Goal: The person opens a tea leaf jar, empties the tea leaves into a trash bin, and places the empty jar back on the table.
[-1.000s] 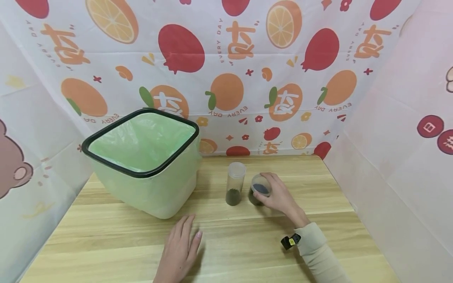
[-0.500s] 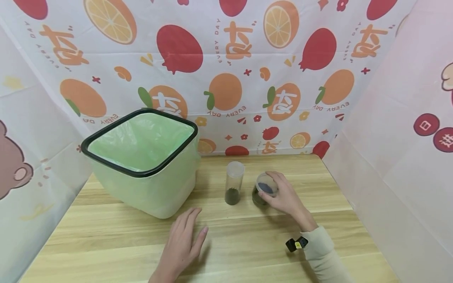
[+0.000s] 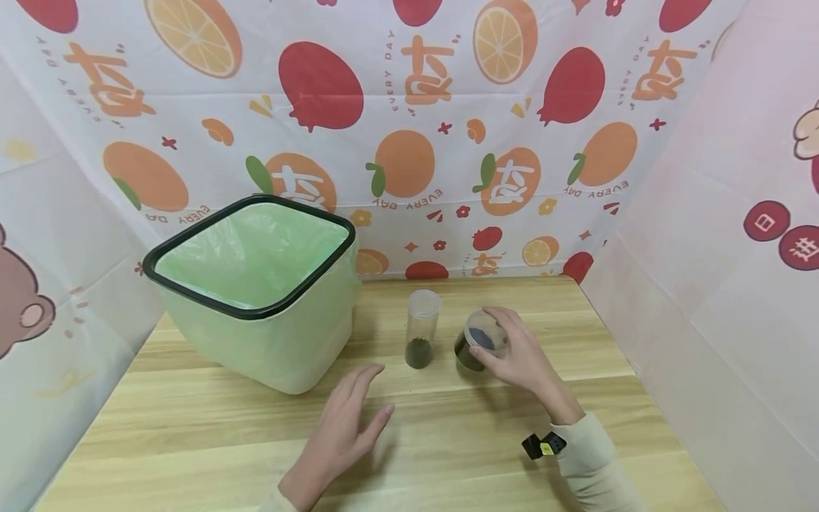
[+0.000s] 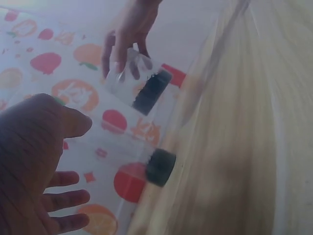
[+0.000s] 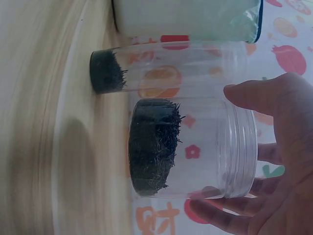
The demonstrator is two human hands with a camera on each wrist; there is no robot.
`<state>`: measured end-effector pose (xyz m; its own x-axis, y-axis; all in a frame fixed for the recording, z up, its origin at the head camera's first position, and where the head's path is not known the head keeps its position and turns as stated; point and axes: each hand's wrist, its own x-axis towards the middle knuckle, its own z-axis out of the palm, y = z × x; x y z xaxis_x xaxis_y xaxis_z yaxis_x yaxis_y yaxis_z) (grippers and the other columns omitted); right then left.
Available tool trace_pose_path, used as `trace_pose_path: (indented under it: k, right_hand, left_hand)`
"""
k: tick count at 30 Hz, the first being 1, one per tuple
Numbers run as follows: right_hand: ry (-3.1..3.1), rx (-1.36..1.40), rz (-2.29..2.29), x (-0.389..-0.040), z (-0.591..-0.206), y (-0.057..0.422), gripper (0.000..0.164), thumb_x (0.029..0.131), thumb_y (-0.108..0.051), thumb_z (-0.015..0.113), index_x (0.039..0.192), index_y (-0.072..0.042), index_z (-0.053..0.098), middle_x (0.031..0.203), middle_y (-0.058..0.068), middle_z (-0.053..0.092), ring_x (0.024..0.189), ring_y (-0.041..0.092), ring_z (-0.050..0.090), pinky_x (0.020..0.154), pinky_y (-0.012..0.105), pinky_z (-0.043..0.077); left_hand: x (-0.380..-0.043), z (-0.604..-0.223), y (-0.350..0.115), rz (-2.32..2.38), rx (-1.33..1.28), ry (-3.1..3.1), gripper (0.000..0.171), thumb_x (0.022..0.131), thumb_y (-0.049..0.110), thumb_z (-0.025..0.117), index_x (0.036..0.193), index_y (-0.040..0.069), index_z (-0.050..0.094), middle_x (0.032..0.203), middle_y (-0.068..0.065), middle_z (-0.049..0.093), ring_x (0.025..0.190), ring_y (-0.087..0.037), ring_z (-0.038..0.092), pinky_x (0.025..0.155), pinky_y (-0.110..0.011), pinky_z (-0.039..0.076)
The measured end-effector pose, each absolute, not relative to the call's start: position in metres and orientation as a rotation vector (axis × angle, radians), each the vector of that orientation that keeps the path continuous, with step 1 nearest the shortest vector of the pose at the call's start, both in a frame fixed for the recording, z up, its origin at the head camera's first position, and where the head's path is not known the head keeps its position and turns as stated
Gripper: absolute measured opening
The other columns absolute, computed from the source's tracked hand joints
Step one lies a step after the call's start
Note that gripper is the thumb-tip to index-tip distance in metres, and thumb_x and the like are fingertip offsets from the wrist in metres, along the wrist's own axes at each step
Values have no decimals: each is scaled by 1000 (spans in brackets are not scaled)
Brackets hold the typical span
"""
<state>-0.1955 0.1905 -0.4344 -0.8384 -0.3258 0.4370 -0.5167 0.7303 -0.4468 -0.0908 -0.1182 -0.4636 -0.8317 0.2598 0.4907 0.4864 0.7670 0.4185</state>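
Note:
My right hand (image 3: 521, 355) grips the rim end of a wide clear jar (image 5: 200, 147) with its thumb and fingers on opposite sides. Dark, thin tea-like shreds fill the bottom of this jar, which leans slightly and hangs just above the table. Screw threads show round its mouth in the right wrist view. To its left a tall, narrow clear jar (image 3: 422, 323) stands upright, with a smaller layer of similar dark bits at its base. My left hand (image 3: 342, 423) hovers in front of the tall jar, fingers extended and thumb apart, touching nothing.
A pale green bin (image 3: 307, 341) with a black rim and a light green liner stands on the left of the wooden table (image 3: 211, 441). Fruit-printed cloth (image 3: 409, 227) hangs along the back edge, and pale sheets flank both sides.
The wide jar has shifted slightly right and risen off the table, tilting in my right hand. My left hand has moved forward and right, towards the tall jar, its thumb spreading.

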Motion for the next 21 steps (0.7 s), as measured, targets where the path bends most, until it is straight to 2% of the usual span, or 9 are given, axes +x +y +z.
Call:
trace_pose_path:
  k: [5, 12, 21]
  right_hand:
    - [-2565, 667, 822, -191, -425, 190, 70, 74, -49, 66, 132, -16, 43, 131, 0, 48, 118, 17, 48, 92, 45, 46]
    - [-2572, 618, 940, -180, -414, 189, 70, 73, -50, 67, 133, -25, 40, 132, -5, 46, 114, 15, 48, 86, 45, 47]
    - [-2561, 579, 1056, -168, -400, 187, 72, 72, -45, 69, 134, -36, 34, 133, -8, 44, 118, 13, 45, 93, 45, 43]
  left_hand:
    - [-96, -457, -113, -735, -622, -2534, 64, 82, 36, 62, 136, 15, 36, 132, -7, 47, 122, -22, 44, 100, -45, 37]
    - [-102, -451, -110, -740, -673, -2494, 66, 81, 35, 64, 136, 15, 36, 132, -5, 47, 120, -20, 46, 98, -42, 40]
    - [-112, -445, -99, -797, -693, -2483, 69, 78, 38, 65, 136, 17, 35, 131, 1, 47, 122, -14, 44, 100, -36, 40]
